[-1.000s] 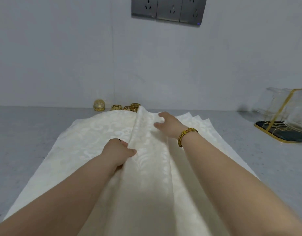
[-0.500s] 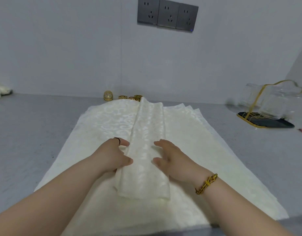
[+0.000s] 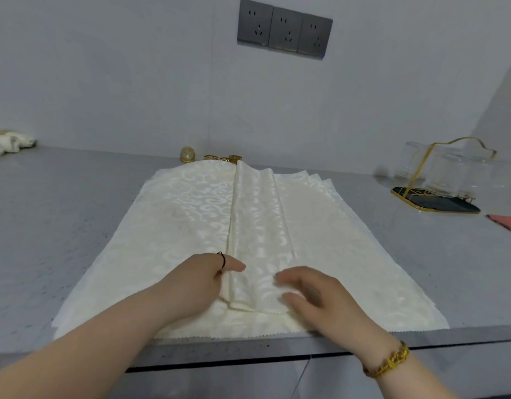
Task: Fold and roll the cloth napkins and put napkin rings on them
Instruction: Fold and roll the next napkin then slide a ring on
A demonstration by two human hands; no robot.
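A cream patterned napkin folded into a long narrow strip [image 3: 257, 226] lies lengthwise on a stack of flat cream napkins [image 3: 335, 254] spread over the grey counter. My left hand [image 3: 199, 283] is at the strip's near left edge, thumb over the top and fingers curled against the fold. My right hand [image 3: 320, 298] rests flat on the strip's near right corner with fingers spread, slightly blurred. Several gold napkin rings [image 3: 234, 159] stand by the wall behind the cloth, beside a small gold dome [image 3: 187, 154].
Clear glasses sit on a dark gold-rimmed tray [image 3: 438, 204] at the right, with a pink item [image 3: 507, 223] at the frame's edge. A crumpled cloth [image 3: 6, 142] lies far left. Wall sockets [image 3: 286, 33] are above. The counter's front edge [image 3: 248, 349] runs just under my wrists.
Both hands have slid back along the folded strip from its far part to its near end. The strip now lies flatter on the stack.
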